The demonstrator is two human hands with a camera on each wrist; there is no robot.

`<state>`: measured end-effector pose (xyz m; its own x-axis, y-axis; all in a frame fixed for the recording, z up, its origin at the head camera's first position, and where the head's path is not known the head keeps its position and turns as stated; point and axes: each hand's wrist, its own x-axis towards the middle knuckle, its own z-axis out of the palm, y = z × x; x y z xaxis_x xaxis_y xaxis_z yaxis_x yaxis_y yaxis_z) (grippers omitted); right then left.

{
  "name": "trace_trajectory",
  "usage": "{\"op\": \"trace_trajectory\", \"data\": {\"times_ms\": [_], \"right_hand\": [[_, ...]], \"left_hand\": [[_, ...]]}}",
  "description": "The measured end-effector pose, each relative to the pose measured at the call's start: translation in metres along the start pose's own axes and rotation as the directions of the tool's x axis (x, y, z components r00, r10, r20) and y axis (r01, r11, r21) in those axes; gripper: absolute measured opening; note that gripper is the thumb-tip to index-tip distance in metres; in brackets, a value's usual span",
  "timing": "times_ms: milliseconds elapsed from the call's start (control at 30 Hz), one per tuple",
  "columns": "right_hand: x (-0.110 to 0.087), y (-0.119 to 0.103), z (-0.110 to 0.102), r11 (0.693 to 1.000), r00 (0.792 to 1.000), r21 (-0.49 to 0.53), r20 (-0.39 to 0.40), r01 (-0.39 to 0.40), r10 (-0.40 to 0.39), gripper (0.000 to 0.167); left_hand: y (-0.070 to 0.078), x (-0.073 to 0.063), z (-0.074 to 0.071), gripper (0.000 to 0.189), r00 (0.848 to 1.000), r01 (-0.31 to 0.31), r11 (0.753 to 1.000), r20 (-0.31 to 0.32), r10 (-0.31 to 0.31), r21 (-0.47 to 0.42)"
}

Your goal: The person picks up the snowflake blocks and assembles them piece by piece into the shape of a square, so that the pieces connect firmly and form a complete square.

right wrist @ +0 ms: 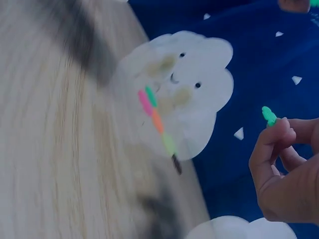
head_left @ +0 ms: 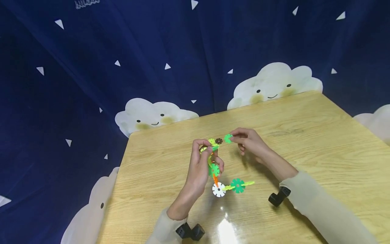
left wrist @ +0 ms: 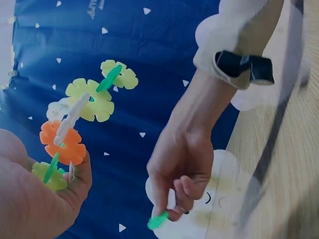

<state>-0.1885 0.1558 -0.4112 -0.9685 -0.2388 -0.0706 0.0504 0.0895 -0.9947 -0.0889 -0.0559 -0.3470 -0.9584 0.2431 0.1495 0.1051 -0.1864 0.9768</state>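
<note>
My left hand (head_left: 196, 171) grips a chain of slotted plastic snowflake discs, its fingers curled round the upper part. From it hang a white disc (head_left: 215, 191) and a green one (head_left: 235, 183), with yellow discs set crosswise between and beyond them. An orange disc (left wrist: 72, 148) and a yellow disc (left wrist: 103, 110) of the chain show in the left wrist view. Between thumb and fingertips, my right hand (head_left: 250, 140) pinches a single green snowflake disc (head_left: 228, 138), apart from the chain. Part of the chain is hidden behind the left fingers.
Just beyond the left hand, a dark brown disc (head_left: 218, 141) lies on the wooden table (head_left: 289, 135) near a yellow one. The right wrist view shows pink (right wrist: 145, 103), orange and green discs in that row. A navy curtain (head_left: 182, 40) with clouds borders the table.
</note>
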Motion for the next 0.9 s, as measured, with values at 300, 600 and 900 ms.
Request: {"op": "trace_trajectory", "data": {"times_ms": [300,600,900], "right_hand": [[-0.031,-0.023,0.007,0.992,0.997,0.105,0.013,0.071,-0.073,0.030],[-0.055,-0.046,0.012,0.976,0.977,0.060,0.015,0.210,-0.212,0.031],[-0.072,-0.062,0.023,0.956,0.957,0.024,-0.012,0.291,-0.291,0.026]], "left_hand": [[0.001,0.001,-0.001,0.007,1.000,0.001,1.000,0.005,-0.001,-0.015],[0.001,0.001,-0.001,0.007,1.000,-0.003,1.000,0.011,0.004,-0.025],[0.000,0.001,0.000,0.007,1.000,-0.014,1.000,0.022,0.015,-0.019]]}}
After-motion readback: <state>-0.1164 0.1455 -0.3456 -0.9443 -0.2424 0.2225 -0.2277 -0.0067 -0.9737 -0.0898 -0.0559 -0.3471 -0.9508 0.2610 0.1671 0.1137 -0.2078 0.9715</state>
